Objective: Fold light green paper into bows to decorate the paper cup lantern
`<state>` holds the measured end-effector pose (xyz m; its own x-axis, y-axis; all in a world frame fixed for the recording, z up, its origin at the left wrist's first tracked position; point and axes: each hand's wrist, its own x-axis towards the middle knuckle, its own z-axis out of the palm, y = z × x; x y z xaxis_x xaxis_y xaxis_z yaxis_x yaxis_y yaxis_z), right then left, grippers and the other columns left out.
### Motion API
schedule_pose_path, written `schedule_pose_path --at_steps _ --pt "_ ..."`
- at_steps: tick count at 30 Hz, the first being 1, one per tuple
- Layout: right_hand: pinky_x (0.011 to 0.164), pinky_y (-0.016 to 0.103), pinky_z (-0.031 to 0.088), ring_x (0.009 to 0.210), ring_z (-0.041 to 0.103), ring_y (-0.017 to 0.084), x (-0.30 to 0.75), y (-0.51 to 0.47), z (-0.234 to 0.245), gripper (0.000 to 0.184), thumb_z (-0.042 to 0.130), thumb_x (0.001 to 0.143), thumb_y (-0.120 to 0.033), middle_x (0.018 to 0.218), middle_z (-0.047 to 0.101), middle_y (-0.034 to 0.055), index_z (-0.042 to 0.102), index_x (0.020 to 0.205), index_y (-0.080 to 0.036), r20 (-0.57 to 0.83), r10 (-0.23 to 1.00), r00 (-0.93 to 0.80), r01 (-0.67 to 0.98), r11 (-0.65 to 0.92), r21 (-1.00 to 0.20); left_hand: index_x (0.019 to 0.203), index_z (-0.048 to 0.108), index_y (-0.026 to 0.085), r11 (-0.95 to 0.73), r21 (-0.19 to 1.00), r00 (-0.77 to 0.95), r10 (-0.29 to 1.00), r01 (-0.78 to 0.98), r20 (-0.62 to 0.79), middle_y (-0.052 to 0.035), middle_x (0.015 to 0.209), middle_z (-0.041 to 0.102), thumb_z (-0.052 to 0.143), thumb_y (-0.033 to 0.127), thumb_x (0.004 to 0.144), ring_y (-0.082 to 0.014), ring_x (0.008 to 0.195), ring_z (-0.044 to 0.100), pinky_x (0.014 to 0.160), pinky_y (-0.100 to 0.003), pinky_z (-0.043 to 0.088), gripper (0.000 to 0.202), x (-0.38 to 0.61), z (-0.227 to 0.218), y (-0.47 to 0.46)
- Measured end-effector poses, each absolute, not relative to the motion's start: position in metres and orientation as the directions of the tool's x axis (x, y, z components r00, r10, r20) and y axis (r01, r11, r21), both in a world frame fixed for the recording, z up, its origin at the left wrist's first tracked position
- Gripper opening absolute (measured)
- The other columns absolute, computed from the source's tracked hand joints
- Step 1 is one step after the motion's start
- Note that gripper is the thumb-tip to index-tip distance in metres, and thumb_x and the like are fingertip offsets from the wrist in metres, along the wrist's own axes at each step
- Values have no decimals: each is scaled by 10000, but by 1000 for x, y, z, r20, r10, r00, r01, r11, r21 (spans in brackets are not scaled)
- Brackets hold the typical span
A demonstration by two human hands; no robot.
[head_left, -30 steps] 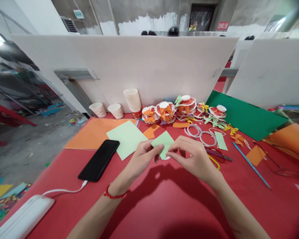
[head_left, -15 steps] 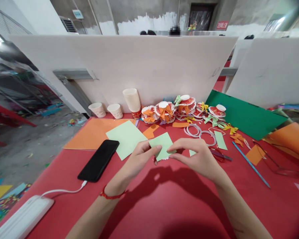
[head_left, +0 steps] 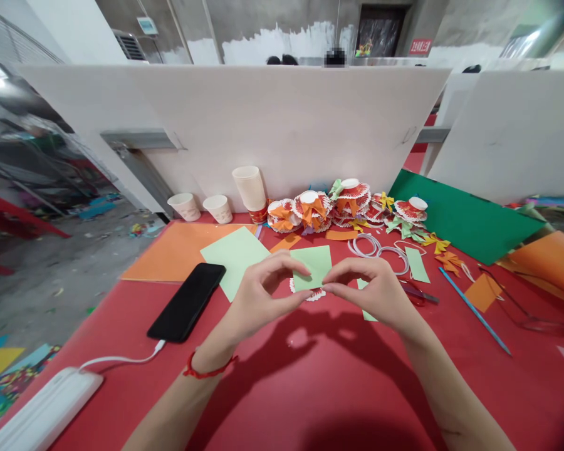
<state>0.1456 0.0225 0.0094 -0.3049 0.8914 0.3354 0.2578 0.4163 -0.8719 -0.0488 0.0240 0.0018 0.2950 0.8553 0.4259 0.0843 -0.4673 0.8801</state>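
Both my hands hold up a small light green paper square (head_left: 313,265) above the red table (head_left: 310,382). My left hand (head_left: 258,294) pinches its left edge between thumb and fingers. My right hand (head_left: 373,289) pinches its right edge the same way. Just behind the square's lower edge lies a frilled red and white paper piece (head_left: 305,292). A red cord circles my left wrist.
A black phone (head_left: 187,300) on a white cable lies left, beside a larger green sheet (head_left: 232,254) and an orange sheet (head_left: 176,250). Paper cups (head_left: 250,188), frilled paper ornaments (head_left: 343,207), white rings (head_left: 378,249), a blue pencil (head_left: 474,311) and a dark green sheet (head_left: 460,219) fill the back and right.
The green square has turned from a tilted diamond to lie level and a little higher. My fingers have shifted from its lower corner out to its two side edges.
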Motion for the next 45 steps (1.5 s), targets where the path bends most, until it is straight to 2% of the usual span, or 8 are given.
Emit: schedule_pose_path --at_steps 10,17,22,26,30,35,40,45 --pt "569 245 509 596 615 125 146 24 6 82 747 713 -233 695 700 11 683 714 -181 324 900 -290 255 399 -881 864 657 174 -398 909 235 902 124 363 -46 870 674 767 176 668 -159 795 606 737 -272 509 224 -49 -4 26" --pt "567 239 497 586 599 118 142 24 7 83 735 722 -207 672 686 5 667 686 -176 312 902 -298 247 389 -887 1051 599 193 -372 927 262 901 57 345 -49 983 612 745 169 699 -174 884 603 790 -291 512 383 -49 -4 26" --pt "575 241 497 578 589 116 141 24 5 79 724 729 -198 667 679 3 660 691 -172 282 901 -329 243 369 -897 1030 639 178 -355 930 244 914 99 323 -56 959 667 751 168 689 -163 852 607 776 -274 503 358 -49 -4 25" --pt "603 246 510 600 603 115 145 23 7 162 710 724 -149 766 695 1 681 877 -194 332 882 -334 252 423 -870 996 652 184 -345 936 236 918 75 319 -52 963 683 763 149 668 -162 858 623 761 -262 507 348 -50 -2 25" --pt "596 252 482 617 595 121 147 21 9 128 643 780 -104 733 673 2 715 780 -210 466 825 -320 264 550 -792 959 655 205 -302 953 301 913 39 277 -27 924 669 798 132 608 -152 830 615 707 -238 500 386 -49 0 26" --pt "582 252 448 643 550 116 143 17 9 67 648 813 -163 770 588 11 676 761 -195 557 781 -283 290 623 -727 796 703 192 -406 906 286 888 119 361 -48 940 626 696 208 751 -173 941 573 822 -270 462 48 -48 -2 27" --pt "570 225 467 599 547 103 141 13 8 68 582 826 -143 697 592 -26 557 858 -197 423 859 -290 268 497 -825 693 608 167 -317 930 318 915 183 250 24 623 559 590 252 833 -95 563 493 535 -210 406 165 -45 -1 21" --pt "606 220 476 621 578 102 143 11 10 141 508 832 -77 677 599 -39 558 864 -205 346 841 -417 321 492 -809 861 586 176 -136 989 195 973 55 123 42 639 607 720 250 713 -87 544 514 485 -183 383 213 -42 4 19"
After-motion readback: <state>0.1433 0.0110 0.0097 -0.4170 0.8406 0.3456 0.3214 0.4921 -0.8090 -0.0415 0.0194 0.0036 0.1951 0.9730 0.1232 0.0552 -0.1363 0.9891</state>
